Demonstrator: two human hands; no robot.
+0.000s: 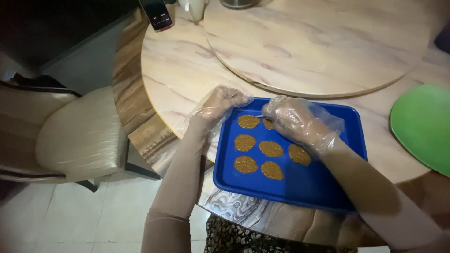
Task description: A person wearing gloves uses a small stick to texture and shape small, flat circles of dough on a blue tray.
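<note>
The shaping step is judged to be in hand: flat, round, golden-brown dough patties [257,150] are laid out in rows on the rectangular blue plastic tray [304,187], which sits at the near edge of the round marble-patterned bench [187,70]. The tray's far left corner is steadied by the left hand [220,103], sheathed in a clear disposable glove, its grip curled loosely against the rim. The right hand [295,121], gloved likewise, is bent over the topmost patty of the middle row [268,123], its grip pressed down onto it; whether the patty is pinched or merely flattened cannot be told, since the fingers are hidden by crumpled plastic. Six other patties are seen lying apart from one another. A light, even press seems called for next, with the neighbouring pieces left untouched. A green round plate [422,126] is seen at the right, a wooden turntable [318,42] beyond, a dark phone [157,14] far left, and a cream padded chair [79,136] beside the bench.
</note>
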